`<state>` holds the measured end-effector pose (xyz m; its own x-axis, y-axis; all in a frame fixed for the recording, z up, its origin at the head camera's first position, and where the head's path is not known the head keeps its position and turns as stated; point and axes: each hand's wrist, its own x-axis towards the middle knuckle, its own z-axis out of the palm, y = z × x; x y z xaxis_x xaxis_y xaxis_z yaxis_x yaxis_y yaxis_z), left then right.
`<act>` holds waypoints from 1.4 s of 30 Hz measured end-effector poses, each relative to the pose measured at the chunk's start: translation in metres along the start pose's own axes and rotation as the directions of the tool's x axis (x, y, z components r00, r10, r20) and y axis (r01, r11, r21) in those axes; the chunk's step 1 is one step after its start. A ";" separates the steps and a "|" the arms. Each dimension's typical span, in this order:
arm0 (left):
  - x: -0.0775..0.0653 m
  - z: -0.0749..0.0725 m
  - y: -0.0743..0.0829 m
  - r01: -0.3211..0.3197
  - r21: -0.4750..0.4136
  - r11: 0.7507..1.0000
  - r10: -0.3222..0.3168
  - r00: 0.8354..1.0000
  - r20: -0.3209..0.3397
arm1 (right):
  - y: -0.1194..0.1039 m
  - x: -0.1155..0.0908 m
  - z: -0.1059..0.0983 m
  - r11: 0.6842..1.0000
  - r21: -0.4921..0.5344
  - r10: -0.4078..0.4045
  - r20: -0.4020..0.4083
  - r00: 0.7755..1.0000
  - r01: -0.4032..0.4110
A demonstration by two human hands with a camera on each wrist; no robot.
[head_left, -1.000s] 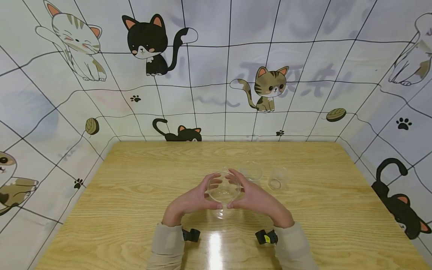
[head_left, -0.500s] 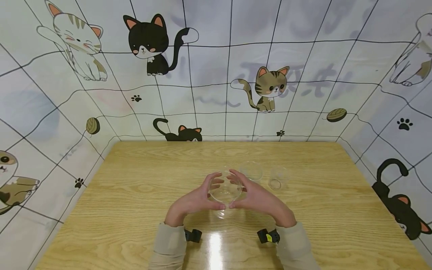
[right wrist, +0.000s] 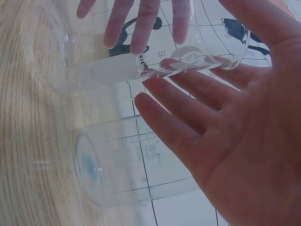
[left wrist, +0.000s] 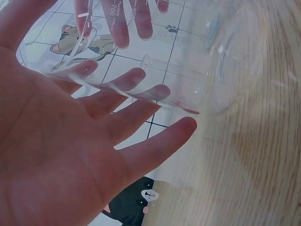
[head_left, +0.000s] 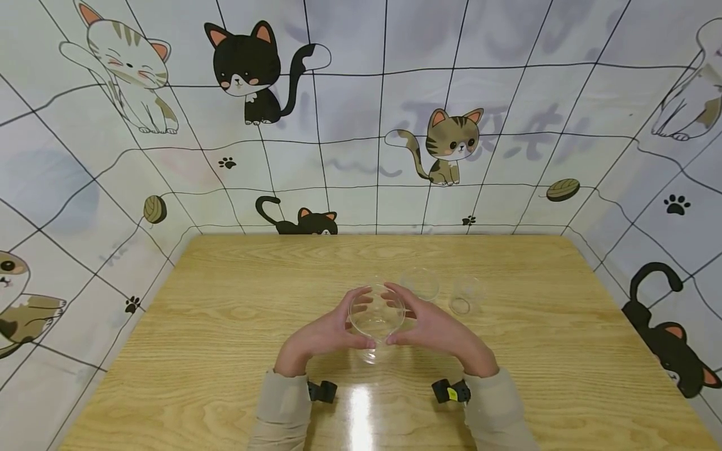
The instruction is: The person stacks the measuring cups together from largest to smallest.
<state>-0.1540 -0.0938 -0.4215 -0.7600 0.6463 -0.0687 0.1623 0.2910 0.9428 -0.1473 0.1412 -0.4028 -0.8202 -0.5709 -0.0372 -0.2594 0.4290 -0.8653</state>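
Note:
A large clear glass beaker [head_left: 376, 316] appears to stand on the table, cupped between my two hands. My left hand [head_left: 335, 327] holds its left side, thumb towards me and fingers spread round the glass. From the other side my right hand [head_left: 422, 322] holds it the same way. Graduation marks [left wrist: 115, 10] show on the glass in the left wrist view, and a printed logo [right wrist: 192, 57] in the right wrist view. Just behind my right hand is a second glass beaker [head_left: 422, 294]. A smaller glass vessel [head_left: 460, 305] lies further right.
The wooden table [head_left: 254, 282] carries these clear vessels, whose edges are faint against the grain. Behind and beside it hangs a white grid sheet [head_left: 350, 169] with printed cats. A small black device [head_left: 323, 392] sits at my left wrist and another black device [head_left: 451, 391] at my right.
Both hands and the beaker have shifted very slightly to the right in view. The gap between my thumbs has widened a little. The other vessels stay put.

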 end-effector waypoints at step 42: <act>0.005 0.005 -0.006 -0.020 -0.043 0.999 0.019 1.000 -0.018 | 0.001 -0.002 -0.001 1.000 -0.017 0.010 0.009 1.000 -0.009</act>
<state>-0.1558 -0.0892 -0.4289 -0.7678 0.6391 -0.0450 0.1501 0.2477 0.9571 -0.1470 0.1438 -0.4031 -0.8181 -0.5729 -0.0499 -0.2603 0.4463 -0.8562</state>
